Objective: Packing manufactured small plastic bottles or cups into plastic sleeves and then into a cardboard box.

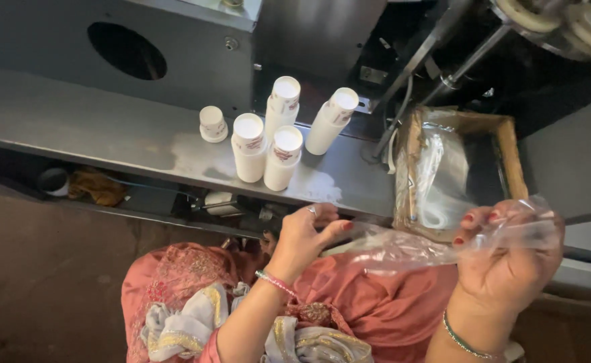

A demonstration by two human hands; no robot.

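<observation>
1. Surface and room. A grey metal bench [107,134] runs across the view from the left edge toward the right, backed by a dark machine housing [174,40] with a round opening [127,50] near the bench's far left part. Rods and rollers [564,23] of the machine fill the far right corner. A brown floor lies below the bench's near edge.

2. Left hand [302,236]. It is raised just off the near edge of the bench, wrist bent, thumb and fingertips pinched shut on one end of a clear plastic bag [403,247]. A ring shows on one finger and a bangle on the wrist.

3. Right hand [507,259]. It is held well to the right, beyond the bench's right end, palm toward the camera, fingers curled closed around the other end of the same bag, which bunches over the knuckles. The bag stretches between the two hands, in the air above the person's pink clothing [369,302].

4. Packages. Four stacks of white paper cups [275,134] with small red-and-dark printing stand grouped at the middle of the bench, two of them leaning toward the back. A single short cup stack [212,124] stands just to their left. An open cardboard box [510,151] lined with clear plastic sits beyond the bench's right end.
</observation>
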